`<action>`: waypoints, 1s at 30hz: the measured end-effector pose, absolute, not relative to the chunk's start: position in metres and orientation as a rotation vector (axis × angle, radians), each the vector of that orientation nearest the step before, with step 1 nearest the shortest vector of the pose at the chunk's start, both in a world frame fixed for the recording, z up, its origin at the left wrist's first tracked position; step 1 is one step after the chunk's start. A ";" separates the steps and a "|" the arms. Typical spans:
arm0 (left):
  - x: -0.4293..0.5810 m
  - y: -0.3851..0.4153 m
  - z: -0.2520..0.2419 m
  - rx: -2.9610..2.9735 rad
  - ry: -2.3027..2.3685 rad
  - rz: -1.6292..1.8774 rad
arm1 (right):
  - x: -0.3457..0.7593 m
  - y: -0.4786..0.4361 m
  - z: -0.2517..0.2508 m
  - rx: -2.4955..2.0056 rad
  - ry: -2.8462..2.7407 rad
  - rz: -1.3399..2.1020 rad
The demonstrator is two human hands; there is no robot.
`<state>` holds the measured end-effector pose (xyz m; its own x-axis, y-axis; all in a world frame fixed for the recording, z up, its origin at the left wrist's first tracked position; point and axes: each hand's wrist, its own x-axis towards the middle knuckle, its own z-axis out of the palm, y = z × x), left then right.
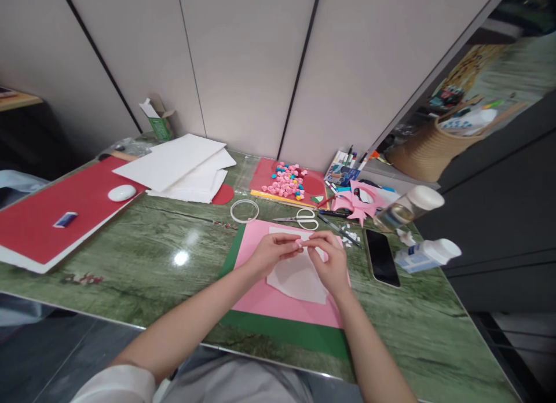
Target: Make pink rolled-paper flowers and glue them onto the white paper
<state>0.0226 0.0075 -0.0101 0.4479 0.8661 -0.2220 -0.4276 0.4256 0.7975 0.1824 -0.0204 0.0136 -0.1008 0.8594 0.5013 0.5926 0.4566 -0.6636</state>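
My left hand (pixel 274 252) and my right hand (pixel 330 259) meet over the paper sheets, fingertips pinching a small pink paper piece (pixel 299 243) between them. Its exact shape is too small to tell. Below them lies a pale, near-white sheet (pixel 296 281) on a larger pink sheet (pixel 252 296), with a green sheet (pixel 286 329) underneath. White-handled scissors (pixel 306 219) lie just beyond the sheets, beside a roll of clear tape (pixel 244 211). Farther back, a heap of little pink, blue and yellow paper bits (pixel 286 182) rests on a red sheet (pixel 264 172).
On the right are a black phone (pixel 382 258), two white-capped bottles (pixel 410 207), pink paper offcuts (pixel 358 200) and a box of pens (pixel 343 168). White sheets (pixel 174 160) and a red board (pixel 39 218) with a white mouse (pixel 121 193) occupy the left. A wall borders the table's back.
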 end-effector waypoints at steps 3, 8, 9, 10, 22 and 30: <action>0.022 0.008 -0.010 0.732 0.694 0.904 | 0.182 -0.021 0.014 -1.242 -1.802 0.355; 0.022 0.007 -0.007 0.742 0.699 0.895 | 0.181 -0.021 0.015 -1.250 -1.798 0.359; 0.022 0.007 -0.006 0.744 0.704 0.894 | 0.181 -0.021 0.016 -1.250 -1.797 0.365; 0.022 0.007 -0.006 0.745 0.708 0.894 | 0.181 -0.021 0.016 -1.250 -1.797 0.370; 0.022 0.008 -0.006 0.710 0.700 0.905 | 0.181 -0.021 0.016 -1.258 -1.792 0.409; 0.023 0.008 -0.010 0.722 0.730 0.914 | 0.180 -0.022 0.013 -1.254 -1.831 0.360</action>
